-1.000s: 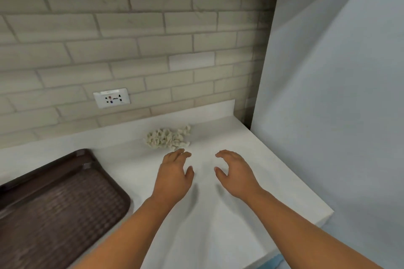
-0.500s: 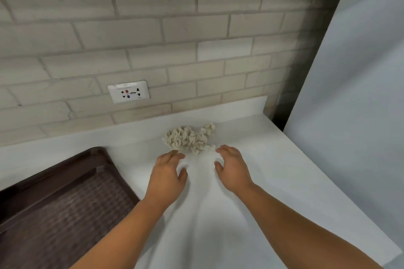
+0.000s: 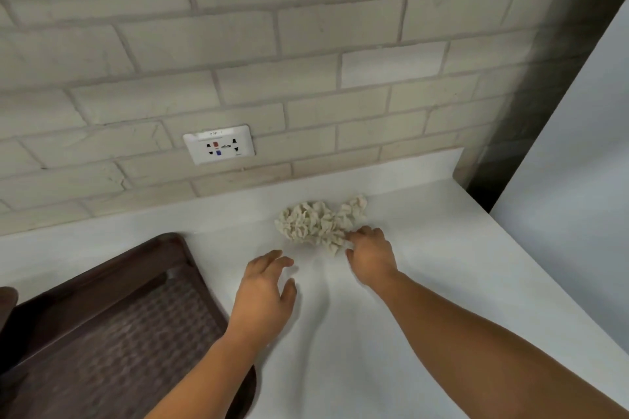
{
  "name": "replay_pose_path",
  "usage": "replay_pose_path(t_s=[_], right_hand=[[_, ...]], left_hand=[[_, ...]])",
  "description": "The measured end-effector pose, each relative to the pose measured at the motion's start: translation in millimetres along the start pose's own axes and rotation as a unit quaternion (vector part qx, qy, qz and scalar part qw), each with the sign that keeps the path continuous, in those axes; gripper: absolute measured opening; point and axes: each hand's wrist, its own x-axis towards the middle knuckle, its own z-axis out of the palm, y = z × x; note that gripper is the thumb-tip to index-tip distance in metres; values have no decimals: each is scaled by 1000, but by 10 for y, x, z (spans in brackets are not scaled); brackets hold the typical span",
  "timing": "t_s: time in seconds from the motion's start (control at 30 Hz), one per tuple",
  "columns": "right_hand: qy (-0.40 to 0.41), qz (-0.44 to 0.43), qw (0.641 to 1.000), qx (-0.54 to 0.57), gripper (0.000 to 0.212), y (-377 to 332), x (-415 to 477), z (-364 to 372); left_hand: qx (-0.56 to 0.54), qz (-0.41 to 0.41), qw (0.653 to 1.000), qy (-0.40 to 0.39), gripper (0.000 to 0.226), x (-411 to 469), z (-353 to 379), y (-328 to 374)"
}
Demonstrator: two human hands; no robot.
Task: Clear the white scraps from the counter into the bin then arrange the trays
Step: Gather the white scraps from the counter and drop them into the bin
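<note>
Directly against right hand point(image 3: 371, 260) fingers point(image 3: 362, 234): white scraps point(image 3: 313, 223).
</note>
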Motion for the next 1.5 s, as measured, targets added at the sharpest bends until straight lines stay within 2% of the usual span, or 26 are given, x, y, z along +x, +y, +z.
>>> replay_pose_path(t_s=[0.13, 0.23, 0.4, 0.57, 0.7, 0.8, 0.93, 1.13, 1.23, 1.37, 1.5], right_hand=[[24, -11, 998, 61, 22, 0, -72, 76], [28, 5, 986, 164, 18, 39, -184, 5], [45, 28, 962, 267, 32, 206, -431, -239], [97, 39, 958, 268, 16, 466, -620, -354], [106, 77, 964, 232, 37, 683, -825, -384], [118, 101, 966, 206, 39, 830, -967, -375], [106, 140, 961, 213, 31, 996, -1079, -424], [114, 168, 933, 299, 11, 1107, -1188, -476], [116, 164, 928, 314, 9, 1133, -1280, -487], [121, 171, 925, 318, 12, 1185, -1432, -529], [122, 179, 928, 304, 14, 1231, -1612, -577]], left_hand=[[3, 10, 1000, -12, 34, 29, 55, 2], [-6, 12, 1000, -17, 33, 70, 114, 18], [-20, 26, 999, -18, 33, 202, 244, 186], [-32, 45, 998, -37, 34, 414, 425, 393], [-27, 60, 995, -70, 35, 761, 585, 557], [-13, 72, 993, -89, 38, 1131, 690, 697], [33, 99, 988, -111, 39, 1632, 860, 882], [113, 85, 974, -176, 48, 2138, 1213, 1011], [175, 129, 957, -191, 45, 2227, 1382, 1019], [238, 204, 926, -211, 26, 2141, 1457, 1089], [197, 239, 926, -214, 29, 1927, 1483, 1205]])
